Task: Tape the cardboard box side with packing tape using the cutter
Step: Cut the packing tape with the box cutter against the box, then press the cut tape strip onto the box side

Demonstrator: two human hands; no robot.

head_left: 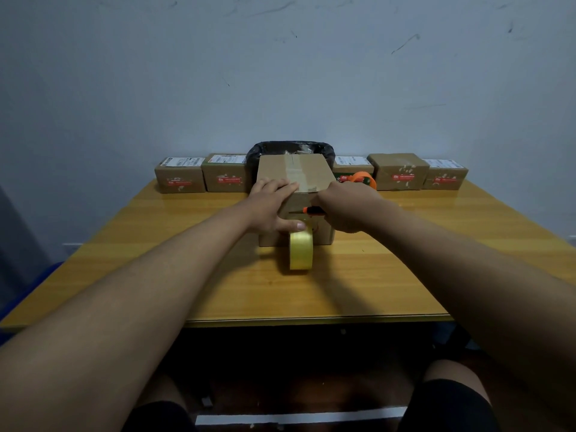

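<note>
The cardboard box (294, 174) is steadied by the flat, open left hand (270, 204); an orange-black cutter (312, 210) is gripped in the right hand (346, 207) above the tape roll (300, 250).

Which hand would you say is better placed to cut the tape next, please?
Right: the right hand already grips the cutter at the tape on the box, while the left hand steadies the box.
</note>
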